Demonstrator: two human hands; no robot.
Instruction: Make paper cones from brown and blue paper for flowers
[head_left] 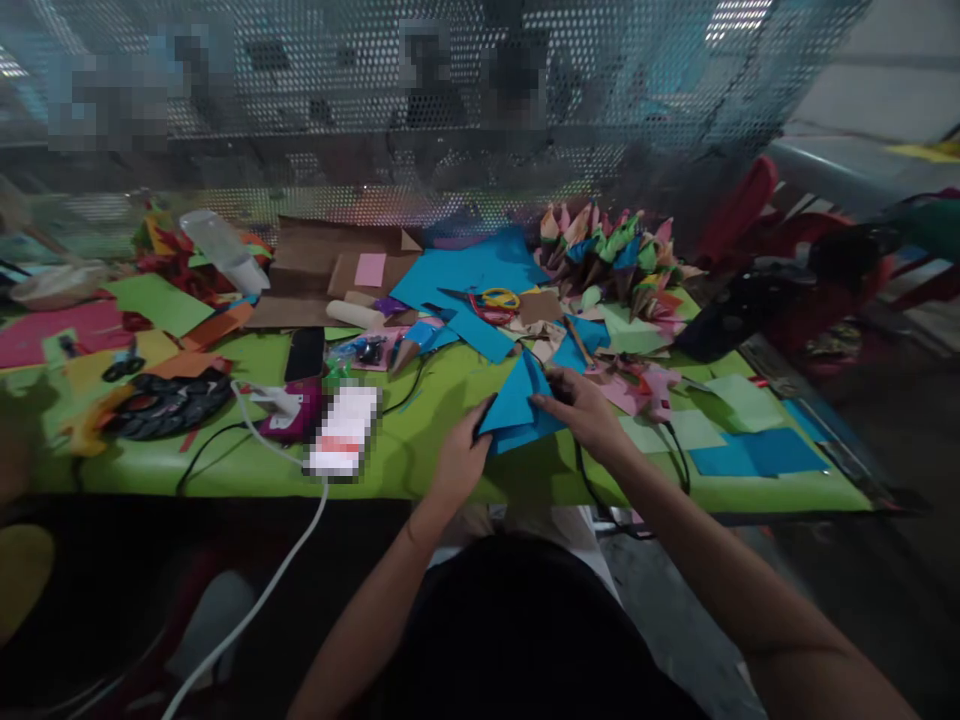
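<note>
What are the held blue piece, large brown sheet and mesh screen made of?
Blue piece: matte paper or thin card, from its flat, angular faces.
Brown sheet: dull, likely cardboard or kraft paper, by its plain brown face.
Mesh screen: probably perforated metal, greyish with regular holes; plastic possible.

Blue paper (pixel 513 402) — pointed, layered, apparently folded, held tilted
</note>
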